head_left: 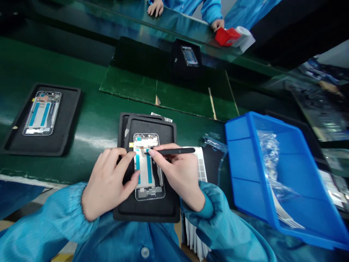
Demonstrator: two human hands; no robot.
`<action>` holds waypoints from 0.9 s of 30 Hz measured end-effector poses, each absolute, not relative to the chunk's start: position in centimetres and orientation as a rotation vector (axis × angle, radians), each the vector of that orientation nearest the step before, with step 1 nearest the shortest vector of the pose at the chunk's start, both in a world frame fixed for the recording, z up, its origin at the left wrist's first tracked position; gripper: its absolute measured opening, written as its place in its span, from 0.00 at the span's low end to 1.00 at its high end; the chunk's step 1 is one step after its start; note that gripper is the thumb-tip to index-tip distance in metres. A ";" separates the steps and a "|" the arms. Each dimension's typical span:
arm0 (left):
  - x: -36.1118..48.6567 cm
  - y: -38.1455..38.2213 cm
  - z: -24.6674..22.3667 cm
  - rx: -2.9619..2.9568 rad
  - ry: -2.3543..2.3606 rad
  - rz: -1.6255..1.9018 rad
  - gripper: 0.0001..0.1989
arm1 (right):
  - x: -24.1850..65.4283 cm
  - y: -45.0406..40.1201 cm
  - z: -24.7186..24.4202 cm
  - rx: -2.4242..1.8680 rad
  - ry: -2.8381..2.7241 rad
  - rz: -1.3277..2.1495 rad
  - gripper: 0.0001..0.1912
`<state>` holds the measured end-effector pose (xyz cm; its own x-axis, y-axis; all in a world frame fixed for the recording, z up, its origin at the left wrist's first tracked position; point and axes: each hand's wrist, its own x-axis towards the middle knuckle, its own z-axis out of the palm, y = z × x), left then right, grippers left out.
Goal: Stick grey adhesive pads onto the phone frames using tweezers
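Note:
An opened smartphone point(144, 171), its circuit board and two blue strips exposed, lies on a black tray point(169, 214) stacked on another in front of me. Thumb and index finger of my left hand point(109, 180) touch the phone's left edge, spread apart, not wrapped round it. Pinched in my right hand point(181, 171) is a pair of slim black tweezers point(180, 150). Their tip points left, over the phone just below the circuit board; whether it touches is hard to see. A small yellow tab point(131, 145) sticks out at the phone's upper left.
Another opened phone point(42, 112) lies on a black tray point(69, 120) at left. A blue bin point(245, 163) with clear plastic stands right. Across the green bench point(89, 120), a third phone point(190, 56) sits on a dark tray; a co-worker's hand point(218, 24) is near a red box point(227, 36).

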<state>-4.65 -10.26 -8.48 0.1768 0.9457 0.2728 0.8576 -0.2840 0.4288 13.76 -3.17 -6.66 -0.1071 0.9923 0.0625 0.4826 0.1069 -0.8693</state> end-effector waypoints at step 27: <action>-4.7 -10.2 -8.3 2.304 1.771 0.715 0.17 | 13.8 -3.2 -6.5 -1.447 -1.689 0.934 0.04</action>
